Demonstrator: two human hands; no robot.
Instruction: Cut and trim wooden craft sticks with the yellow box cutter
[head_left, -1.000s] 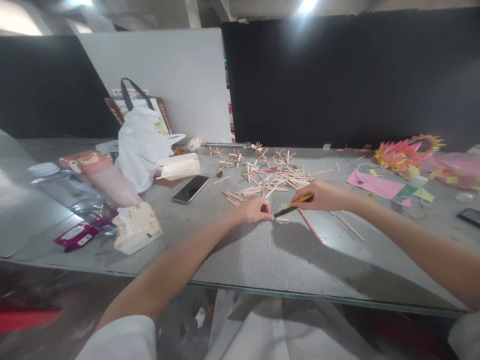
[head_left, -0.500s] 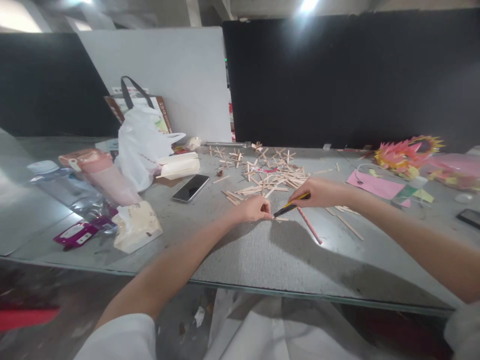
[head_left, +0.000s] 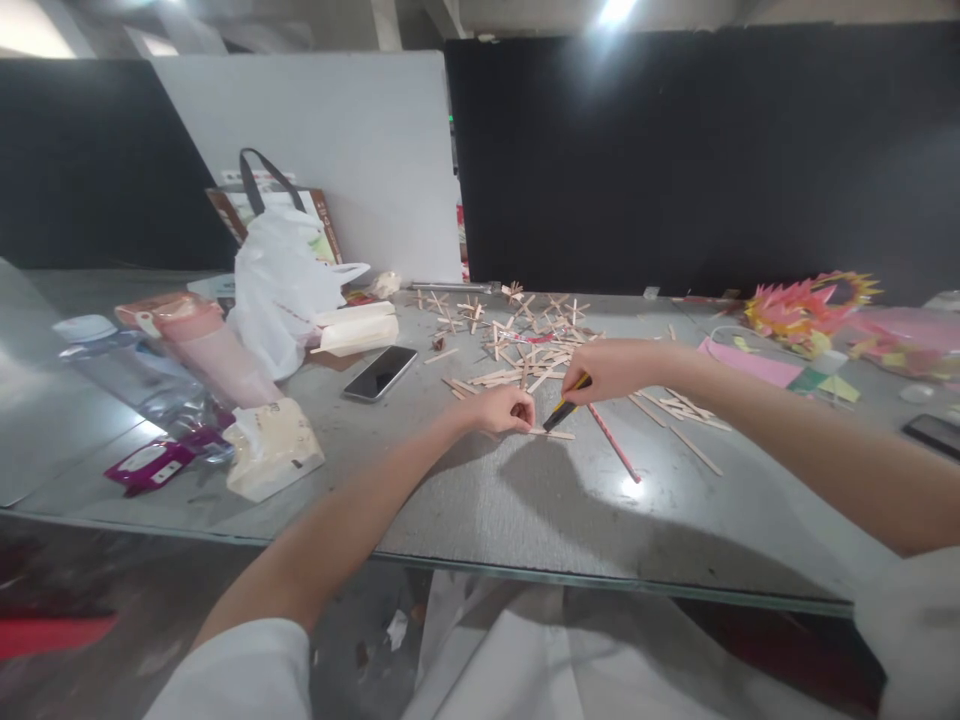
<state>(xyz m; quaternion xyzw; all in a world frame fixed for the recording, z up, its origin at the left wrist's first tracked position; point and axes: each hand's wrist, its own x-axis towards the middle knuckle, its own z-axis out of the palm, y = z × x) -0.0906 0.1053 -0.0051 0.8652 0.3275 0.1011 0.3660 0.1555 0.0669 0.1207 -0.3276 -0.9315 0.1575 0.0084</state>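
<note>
The right hand (head_left: pixel 611 365) grips a yellow and black cutter (head_left: pixel 559 413), its tip down at a small wooden stick (head_left: pixel 561 435). The left hand (head_left: pixel 504 408) pinches the stick's left end, partly hiding it. Behind the stick is a messy pile (head_left: pixel 510 377) of more sticks. Well left of the stick, a tissue pack (head_left: pixel 289 455) has a tissue poking out. Farther left and back are a clear bottle (head_left: pixel 139 375), a pink bottle (head_left: pixel 199 338) and a white bag (head_left: pixel 274 285); I can't tell what's in the bag.

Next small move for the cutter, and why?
Probably a light press of the cutter into the stick: the right hand holds the cutter angled with its tip at the stick, and the left hand is at the stick's other end.
</note>
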